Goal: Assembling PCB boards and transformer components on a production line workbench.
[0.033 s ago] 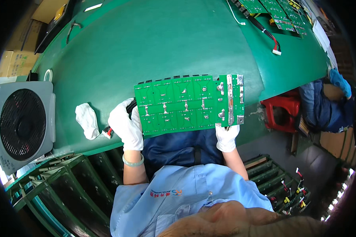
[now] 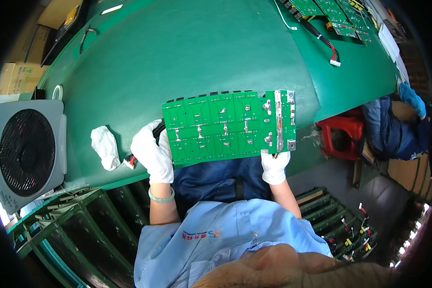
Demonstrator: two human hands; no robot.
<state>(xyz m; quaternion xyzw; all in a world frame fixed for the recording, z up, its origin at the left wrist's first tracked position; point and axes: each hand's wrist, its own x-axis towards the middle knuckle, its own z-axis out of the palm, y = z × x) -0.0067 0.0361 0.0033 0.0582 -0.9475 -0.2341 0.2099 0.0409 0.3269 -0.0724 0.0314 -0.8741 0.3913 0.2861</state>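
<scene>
A long green circuit board [image 2: 211,126] is held up before me near the table's front edge, its soldered face showing with silvery solder blobs and strips. At its left end my left hand [image 2: 152,153], in a white glove, grips the edge along with a black cable bundle [image 2: 159,129]. Red wires and a white connector [image 2: 129,162] from that bundle stick out below the fingers. My right hand [image 2: 275,168], also gloved in white, is closed on the lower right corner; its fingertips are hidden behind the board. Black parts peek over the board's upper edge.
A loose white glove [image 2: 105,148] lies left of my left hand, and a grey fan [image 2: 28,151] stands beyond it. More circuit boards [image 2: 338,19] with cables lie at the far right. A red stool [image 2: 341,137] and a seated person [image 2: 393,127] are right of the table.
</scene>
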